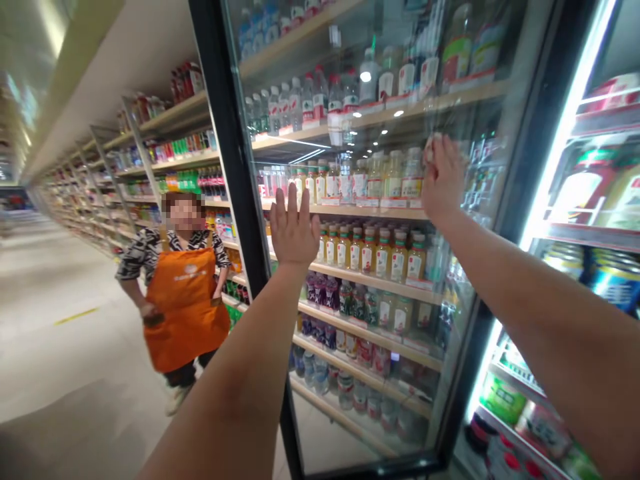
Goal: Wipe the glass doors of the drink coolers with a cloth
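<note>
My left hand (295, 227) is open with spread fingers; my right hand (443, 177), also empty, presses the cooler's glass door (340, 427).

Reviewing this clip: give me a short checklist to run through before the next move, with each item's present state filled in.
Left hand empty, fingers spread: ok.
Right hand free, nothing held: cannot tell; a pale patch at the fingertips may be an object or glare.
Black-framed glass door fully shut: cannot tell.
Bottled drinks on the shelf upright, none toppled: ok.
Person in orange apron apart from both hands: ok.
</note>
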